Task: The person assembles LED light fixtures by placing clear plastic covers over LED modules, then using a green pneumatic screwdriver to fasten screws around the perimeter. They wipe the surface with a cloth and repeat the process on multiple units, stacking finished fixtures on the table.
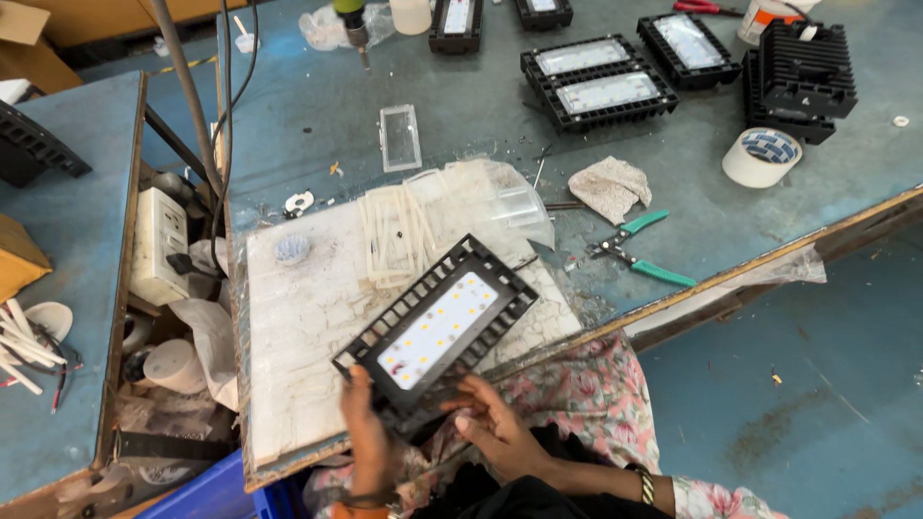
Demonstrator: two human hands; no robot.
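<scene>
I hold a black finned lamp housing [437, 325] with a white board of small yellow diodes, tilted over the near edge of a white cracked work slab [298, 336]. My left hand [363, 423] grips its lower left corner from beneath. The fingers of my right hand [495, 428] press against its near underside. Several white rectangular gasket frames [399, 235] lie on the slab just beyond the housing, beside clear plastic covers [510, 197].
Green-handled pliers [639, 252] and a grey rag [609, 185] lie to the right. Farther back are finished black lamps [596, 82], a stack of black housings [803, 82], a tape roll [762, 157] and a clear lens [400, 137]. A white socket block [159, 245] sits in the gap at left.
</scene>
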